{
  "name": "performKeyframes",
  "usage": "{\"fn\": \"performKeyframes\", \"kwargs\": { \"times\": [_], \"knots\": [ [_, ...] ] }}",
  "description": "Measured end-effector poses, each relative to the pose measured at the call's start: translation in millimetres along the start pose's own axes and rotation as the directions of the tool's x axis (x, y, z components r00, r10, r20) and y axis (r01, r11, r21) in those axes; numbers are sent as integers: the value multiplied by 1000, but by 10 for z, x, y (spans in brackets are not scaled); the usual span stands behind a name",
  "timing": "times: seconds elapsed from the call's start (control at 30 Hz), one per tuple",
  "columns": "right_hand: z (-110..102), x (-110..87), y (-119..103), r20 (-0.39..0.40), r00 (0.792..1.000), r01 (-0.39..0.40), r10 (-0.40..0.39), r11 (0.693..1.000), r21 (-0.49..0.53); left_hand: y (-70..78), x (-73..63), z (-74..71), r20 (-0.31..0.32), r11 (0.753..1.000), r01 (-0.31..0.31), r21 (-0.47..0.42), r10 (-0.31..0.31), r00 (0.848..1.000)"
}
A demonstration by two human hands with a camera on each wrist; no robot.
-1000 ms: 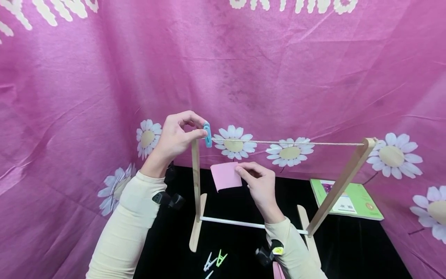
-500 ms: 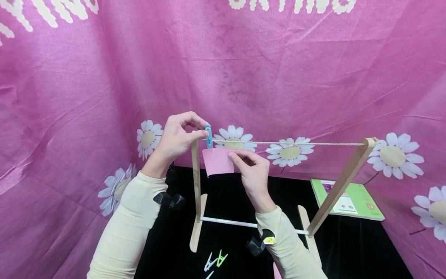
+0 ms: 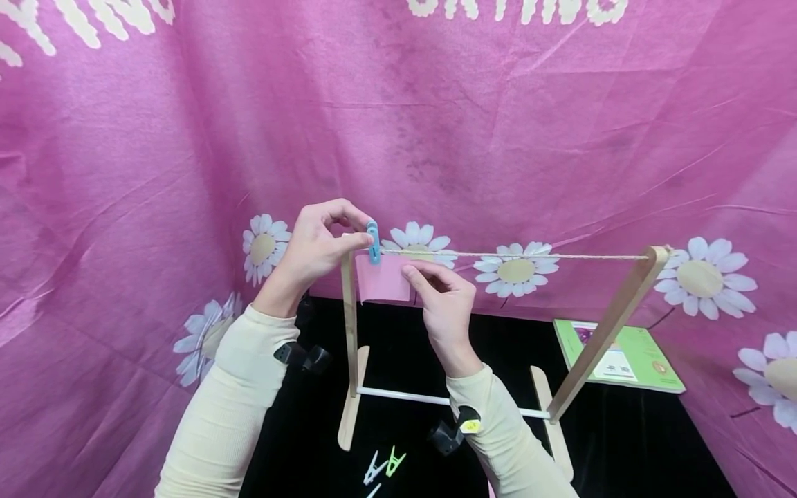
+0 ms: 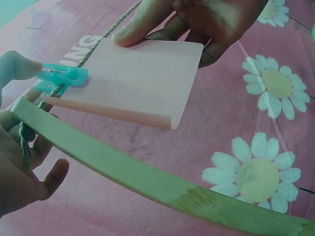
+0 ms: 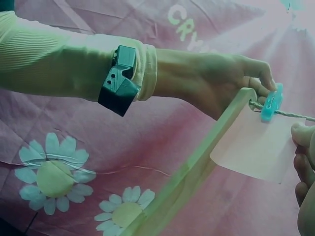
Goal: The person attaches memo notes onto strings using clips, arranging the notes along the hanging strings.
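At the left end of the string (image 3: 498, 255), my left hand (image 3: 314, 242) pinches a blue clothespin (image 3: 373, 243) between thumb and fingers. A square pink paper sheet (image 3: 381, 280) hangs just below, its top edge at the string and overlapped by the clothespin's lower end. The right edge of this sheet is pinched by my right hand (image 3: 445, 304). In the left wrist view, the clothespin (image 4: 64, 76) reaches over the string onto the paper's (image 4: 133, 78) corner, and one long edge of the paper curls. The right wrist view shows the paper (image 5: 256, 147) beside the wooden post.
The string spans two wooden posts (image 3: 607, 339) joined low down by a white rod (image 3: 405, 395). White and green clothespins (image 3: 395, 461) lie on the black tabletop (image 3: 299, 443) in front. A green book (image 3: 654, 360) lies at the right, before a pink flowered cloth backdrop (image 3: 498, 138).
My right hand has carried the pink paper up and left, from below the string to the clothespin. My left hand has stayed almost still, holding the clothespin.
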State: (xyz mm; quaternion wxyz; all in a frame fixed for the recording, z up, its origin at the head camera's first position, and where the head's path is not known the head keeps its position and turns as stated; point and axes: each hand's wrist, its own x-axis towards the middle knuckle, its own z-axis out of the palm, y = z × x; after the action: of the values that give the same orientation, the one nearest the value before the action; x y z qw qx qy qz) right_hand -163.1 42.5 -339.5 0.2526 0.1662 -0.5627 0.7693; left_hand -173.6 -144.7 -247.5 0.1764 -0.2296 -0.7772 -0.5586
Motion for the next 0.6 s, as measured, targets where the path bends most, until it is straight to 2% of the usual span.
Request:
{"fn": "performKeyframes", "kwargs": {
  "times": [0.6],
  "knots": [
    [52, -63, -71, 0, 1000, -10, 10, 999, 31, 36, -69, 24, 23, 998, -32, -45, 33, 999]
  ]
}}
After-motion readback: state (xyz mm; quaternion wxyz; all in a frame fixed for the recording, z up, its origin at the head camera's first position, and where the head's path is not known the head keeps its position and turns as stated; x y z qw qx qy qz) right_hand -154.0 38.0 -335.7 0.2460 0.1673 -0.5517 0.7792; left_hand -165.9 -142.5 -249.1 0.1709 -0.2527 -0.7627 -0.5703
